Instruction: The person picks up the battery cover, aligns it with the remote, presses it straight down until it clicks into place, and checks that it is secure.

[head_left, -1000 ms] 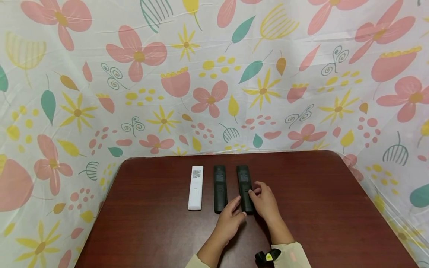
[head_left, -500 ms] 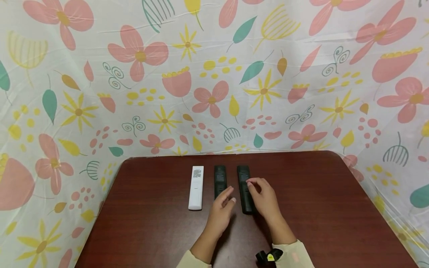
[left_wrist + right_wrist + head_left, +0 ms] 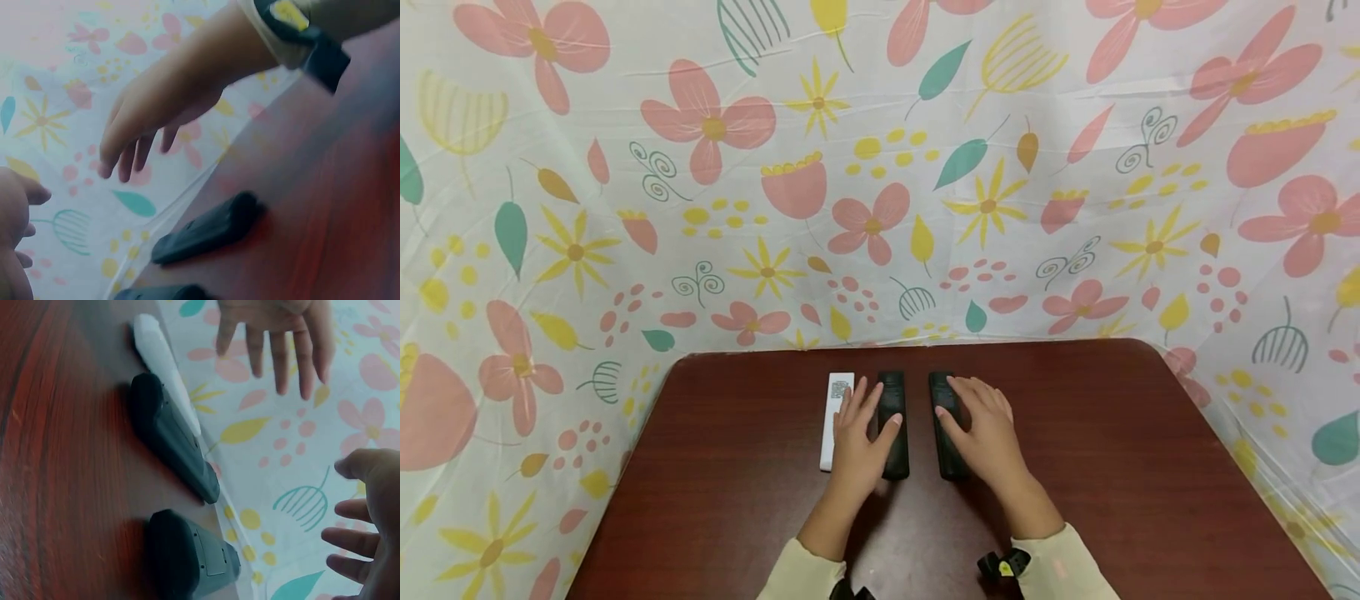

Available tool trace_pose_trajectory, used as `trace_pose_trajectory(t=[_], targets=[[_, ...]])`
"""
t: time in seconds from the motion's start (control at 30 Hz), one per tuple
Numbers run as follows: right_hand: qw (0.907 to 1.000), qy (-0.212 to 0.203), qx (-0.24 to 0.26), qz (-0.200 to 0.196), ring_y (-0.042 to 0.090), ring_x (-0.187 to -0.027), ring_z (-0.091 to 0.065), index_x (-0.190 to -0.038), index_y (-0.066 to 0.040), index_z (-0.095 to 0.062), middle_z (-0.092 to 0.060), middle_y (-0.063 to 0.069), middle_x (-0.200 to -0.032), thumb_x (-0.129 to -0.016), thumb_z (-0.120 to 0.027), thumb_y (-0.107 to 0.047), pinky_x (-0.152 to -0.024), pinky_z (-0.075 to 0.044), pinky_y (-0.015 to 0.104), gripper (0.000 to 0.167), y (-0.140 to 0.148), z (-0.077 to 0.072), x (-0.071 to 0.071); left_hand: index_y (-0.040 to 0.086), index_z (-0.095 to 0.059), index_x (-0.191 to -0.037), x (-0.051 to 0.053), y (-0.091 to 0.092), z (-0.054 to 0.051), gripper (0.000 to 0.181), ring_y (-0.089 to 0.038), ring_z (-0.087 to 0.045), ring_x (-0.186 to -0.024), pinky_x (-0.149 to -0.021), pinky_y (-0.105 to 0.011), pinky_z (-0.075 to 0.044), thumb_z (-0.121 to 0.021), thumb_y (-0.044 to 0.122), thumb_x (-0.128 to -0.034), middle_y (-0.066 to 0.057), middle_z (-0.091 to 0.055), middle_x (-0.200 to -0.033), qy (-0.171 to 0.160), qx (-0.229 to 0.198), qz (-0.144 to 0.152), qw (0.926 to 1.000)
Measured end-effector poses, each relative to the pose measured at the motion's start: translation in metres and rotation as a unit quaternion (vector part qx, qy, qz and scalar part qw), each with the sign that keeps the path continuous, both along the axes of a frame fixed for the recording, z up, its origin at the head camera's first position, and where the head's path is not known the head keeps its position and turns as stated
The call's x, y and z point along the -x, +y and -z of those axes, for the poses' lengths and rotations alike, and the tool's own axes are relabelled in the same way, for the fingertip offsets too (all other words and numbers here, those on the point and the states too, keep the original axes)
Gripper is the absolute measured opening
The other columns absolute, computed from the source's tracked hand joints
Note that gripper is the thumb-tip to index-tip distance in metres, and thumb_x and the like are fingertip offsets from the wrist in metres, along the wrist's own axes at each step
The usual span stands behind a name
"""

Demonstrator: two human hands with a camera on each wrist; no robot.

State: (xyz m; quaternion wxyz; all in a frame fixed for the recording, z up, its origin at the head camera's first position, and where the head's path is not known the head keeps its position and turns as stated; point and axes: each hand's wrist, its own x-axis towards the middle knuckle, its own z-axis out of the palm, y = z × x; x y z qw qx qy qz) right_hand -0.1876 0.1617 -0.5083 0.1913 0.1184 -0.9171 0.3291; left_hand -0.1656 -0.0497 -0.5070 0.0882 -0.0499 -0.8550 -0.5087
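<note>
Three remote controls lie face down in a row, apart from one another. They are a white remote [image 3: 828, 442] on the left, a black remote [image 3: 895, 460] in the middle and another black remote [image 3: 952, 460] on the right. My left hand [image 3: 857, 450] is spread in the air over the gap between the white and middle remotes, covering part of the white one. Over the right black remote hovers my right hand [image 3: 988, 433], fingers extended and slightly bent. The right wrist view shows both hands raised off the remotes, holding nothing.
A dark reddish-brown wooden table [image 3: 730, 500] carries the remotes. Behind it and at its sides hangs a white cloth [image 3: 865, 108] printed with flowers and leaves. A black strapped device [image 3: 1004, 567] sits at my right wrist.
My left hand has moved left, away from the right remote, and its fingers have spread. My right hand has let go of the right remote and opened above it. The remotes lie where they were.
</note>
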Motion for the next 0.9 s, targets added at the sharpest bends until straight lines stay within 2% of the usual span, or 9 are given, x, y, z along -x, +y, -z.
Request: trace_pose_trajectory(t=[0.07,0.17,0.27,0.43,0.5,0.67,0.9], targets=[[0.9997,0.002,-0.024,-0.002,0.04,-0.143,-0.04,-0.146,-0.011,-0.054,-0.053,0.017,-0.148,-0.091,-0.074,-0.034,-0.117,-0.019,0.07,0.063,0.0,0.0,0.002,0.025,-0.042,-0.155,0.004,-0.004,-0.002,0.066,-0.037,-0.009,-0.158,-0.118,-0.075,-0.004,-0.061,0.051,-0.0975,0.0,-0.024,-0.168,0.02,0.049,-0.01,0.9985],[0.9986,-0.007,-0.053,-0.003,0.042,-0.149,-0.03,-0.152,-0.012,-0.047,-0.044,0.018,-0.156,-0.09,-0.074,-0.041,-0.119,-0.012,0.072,0.073,0.001,-0.001,0.006,0.024,-0.035,-0.159,0.01,-0.01,-0.005,0.076,-0.039,-0.006,-0.158,-0.116,-0.077,-0.001,-0.061,0.056,-0.0951,-0.005,-0.018,-0.17,0.036,0.117,-0.022,0.9922],[0.9964,-0.018,-0.083,0.0,0.043,-0.152,-0.023,-0.156,-0.013,-0.041,-0.035,0.02,-0.161,-0.09,-0.072,-0.05,-0.119,-0.008,0.073,0.081,0.002,-0.002,0.012,0.026,-0.026,-0.161,0.016,-0.018,-0.007,0.085,-0.038,-0.001,-0.158,-0.116,-0.077,0.001,-0.06,0.064,-0.0926,-0.008,-0.014,-0.171,0.039,0.177,-0.035,0.9827],[0.9924,-0.038,-0.117,0.001,0.045,-0.155,-0.012,-0.16,-0.018,-0.032,-0.021,0.021,-0.167,-0.088,-0.068,-0.061,-0.118,-0.003,0.075,0.092,0.005,-0.005,0.021,0.028,-0.012,-0.163,0.025,-0.031,-0.007,0.098,-0.036,0.009,-0.158,-0.116,-0.076,0.006,-0.05,0.078,-0.0887,-0.009,-0.004,-0.172,0.023,0.257,-0.049,0.9649],[0.9919,-0.046,-0.118,-0.002,0.044,-0.156,-0.009,-0.161,-0.02,-0.03,-0.018,0.02,-0.168,-0.087,-0.067,-0.063,-0.118,-0.001,0.075,0.093,0.006,-0.006,0.023,0.03,-0.007,-0.163,0.027,-0.035,-0.007,0.1,-0.035,0.013,-0.157,-0.116,-0.075,0.008,-0.047,0.082,-0.0875,-0.009,0.001,-0.172,0.013,0.276,-0.05,0.9598],[0.9919,-0.056,-0.114,-0.003,0.045,-0.156,-0.008,-0.161,-0.021,-0.029,-0.017,0.021,-0.168,-0.087,-0.066,-0.064,-0.118,0.0,0.075,0.093,0.008,-0.008,0.025,0.032,-0.001,-0.163,0.03,-0.042,-0.005,0.101,-0.034,0.016,-0.157,-0.116,-0.075,0.009,-0.043,0.084,-0.087,-0.009,0.007,-0.171,-0.005,0.294,-0.048,0.9545],[0.9913,-0.073,-0.11,0.002,0.044,-0.156,-0.008,-0.161,-0.021,-0.028,-0.018,0.021,-0.168,-0.088,-0.065,-0.065,-0.118,0.0,0.075,0.093,0.008,-0.009,0.025,0.032,-0.003,-0.163,0.03,-0.045,-0.001,0.101,-0.033,0.016,-0.157,-0.116,-0.075,0.008,-0.044,0.084,-0.0867,-0.007,0.008,-0.172,-0.017,0.277,-0.049,0.9596]])
